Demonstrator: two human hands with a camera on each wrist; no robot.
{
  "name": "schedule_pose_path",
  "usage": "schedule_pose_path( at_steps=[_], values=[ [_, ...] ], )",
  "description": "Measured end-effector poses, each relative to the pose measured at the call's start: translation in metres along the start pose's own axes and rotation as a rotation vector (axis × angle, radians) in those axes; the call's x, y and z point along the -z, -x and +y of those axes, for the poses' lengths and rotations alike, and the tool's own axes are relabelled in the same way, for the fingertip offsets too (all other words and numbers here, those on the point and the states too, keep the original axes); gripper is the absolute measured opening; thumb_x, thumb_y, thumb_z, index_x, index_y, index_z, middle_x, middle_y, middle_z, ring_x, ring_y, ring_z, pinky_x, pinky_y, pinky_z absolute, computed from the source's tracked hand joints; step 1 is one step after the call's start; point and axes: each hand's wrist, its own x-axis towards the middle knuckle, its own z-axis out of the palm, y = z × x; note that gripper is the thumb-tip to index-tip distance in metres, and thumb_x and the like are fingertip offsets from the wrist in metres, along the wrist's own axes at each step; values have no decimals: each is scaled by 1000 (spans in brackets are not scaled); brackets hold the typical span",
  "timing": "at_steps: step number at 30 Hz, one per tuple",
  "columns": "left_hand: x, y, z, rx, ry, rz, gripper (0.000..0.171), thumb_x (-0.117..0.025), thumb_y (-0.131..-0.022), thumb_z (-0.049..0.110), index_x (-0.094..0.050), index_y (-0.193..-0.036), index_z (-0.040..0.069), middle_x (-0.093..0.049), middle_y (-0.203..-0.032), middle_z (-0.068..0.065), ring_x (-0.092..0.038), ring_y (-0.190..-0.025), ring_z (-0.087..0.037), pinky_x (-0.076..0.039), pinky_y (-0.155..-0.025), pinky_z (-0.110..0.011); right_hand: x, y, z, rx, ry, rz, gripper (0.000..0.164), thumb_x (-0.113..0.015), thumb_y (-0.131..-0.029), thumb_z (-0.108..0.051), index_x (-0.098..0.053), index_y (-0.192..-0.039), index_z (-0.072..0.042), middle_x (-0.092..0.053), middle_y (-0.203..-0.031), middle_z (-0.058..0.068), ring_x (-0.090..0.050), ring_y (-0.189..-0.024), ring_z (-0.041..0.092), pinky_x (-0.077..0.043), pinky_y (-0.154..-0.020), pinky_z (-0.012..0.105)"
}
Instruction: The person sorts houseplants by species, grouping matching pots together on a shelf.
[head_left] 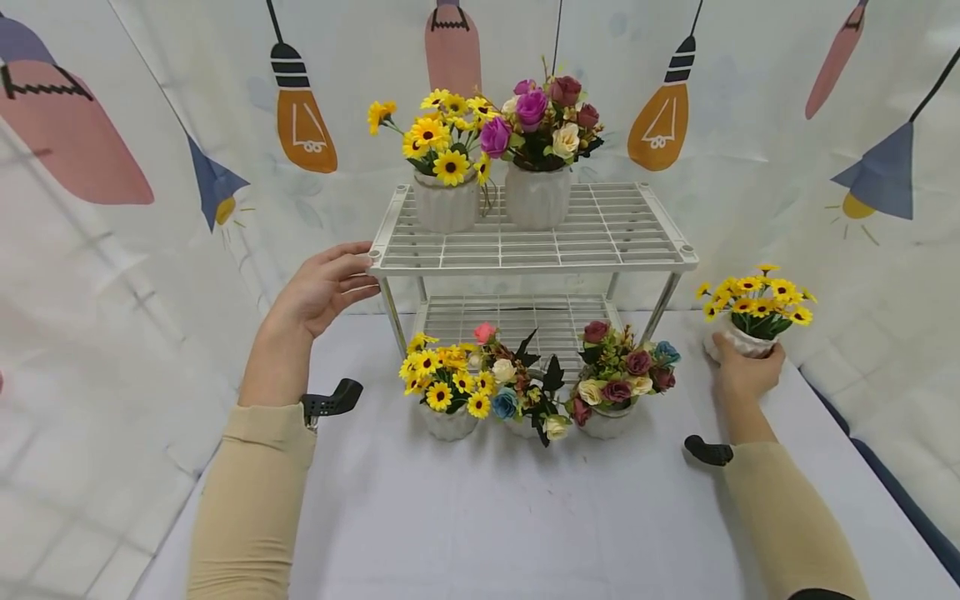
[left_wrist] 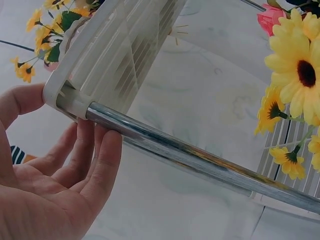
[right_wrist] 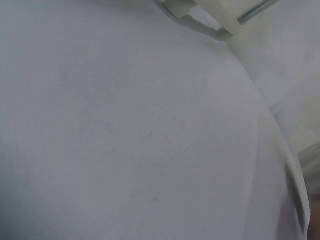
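Observation:
My left hand (head_left: 315, 287) grips the left front corner of a white two-tier wire shelf (head_left: 525, 271). In the left wrist view, the thumb lies at the corner's edge and the curled fingertips touch the top of the chrome post (left_wrist: 165, 140). Off to the shelf's right, my right hand (head_left: 746, 375) holds a white pot of small yellow sunflowers (head_left: 761, 304), fingers round the pot. On the upper tier stand a pot of yellow sunflowers (head_left: 450, 204) and a pot of purple, red and cream roses (head_left: 536, 200). The right wrist view shows mostly tablecloth.
In front of the lower tier (head_left: 517, 308) stand three pots: yellow sunflowers (head_left: 450, 423), mixed roses with dark leaves (head_left: 521, 392), and red and blue roses (head_left: 607, 423). A white cloth covers the table (head_left: 525, 525). A patterned curtain (head_left: 360, 50) hangs behind.

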Motion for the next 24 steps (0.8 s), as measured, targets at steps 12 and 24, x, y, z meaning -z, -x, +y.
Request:
schedule_pose_path(
  at_steps=[12,24],
  values=[
    [1,0,0,-7,-1,-8,60,-66,-103,23,-41,-152,0,-63,-130,-11,-68,-103,-17,-56,-90,-27,10,24,-36,179,-308,13,91,-94,-76,-18,-46,-152,-15,-47,-151,-1,-40,-138,11,-32,-113,17],
    [0,2,0,-4,-5,-9,61,-67,-102,25,-42,-152,1,-63,-130,-10,-67,-107,-20,-56,-90,-26,15,66,-93,340,-443,-10,81,-95,-73,-10,-54,-143,-11,-52,-140,4,-49,-130,17,-42,-109,25]
  ],
)
